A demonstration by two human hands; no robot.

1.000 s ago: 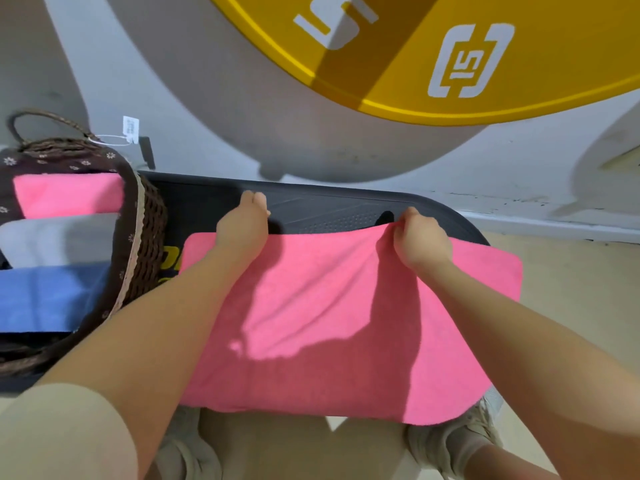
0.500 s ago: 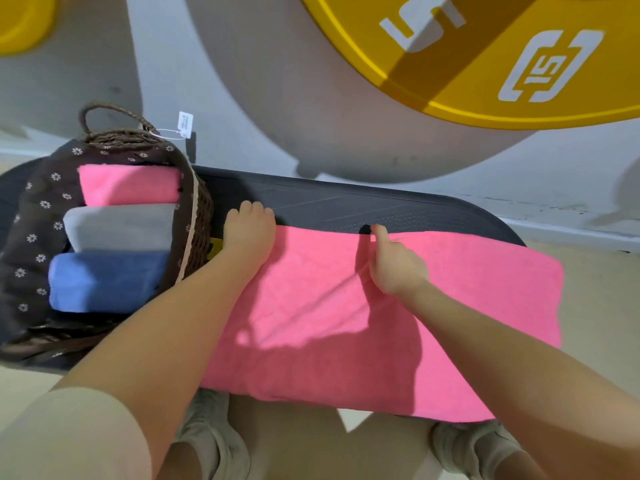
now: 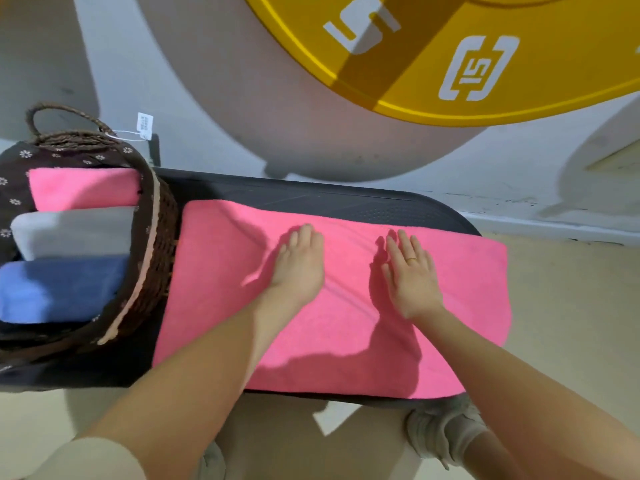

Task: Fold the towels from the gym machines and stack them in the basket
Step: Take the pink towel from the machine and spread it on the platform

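Observation:
A pink towel [image 3: 214, 289] lies folded in a wide band across the black bench pad [image 3: 381, 206]. My left hand [image 3: 299, 265] rests flat on its middle, fingers straight. My right hand [image 3: 410, 275] lies flat beside it, a ring on one finger, palm down on the cloth. To the left stands a brown wicker basket [image 3: 157, 244] with a flowered liner. Inside it lie a folded pink towel [image 3: 83, 188], a grey towel [image 3: 72, 233] and a blue towel [image 3: 59, 289], side by side.
A large yellow weight plate [image 3: 450, 53] hangs over the bench against the grey wall. A white tag [image 3: 144, 125] dangles from the basket handle. My shoes [image 3: 446, 431] stand on the beige floor below the bench's near edge.
Both hands let go of the towel's far edge and now lie flat on the cloth nearer its middle. The towel lies smoother and flatter on the pad.

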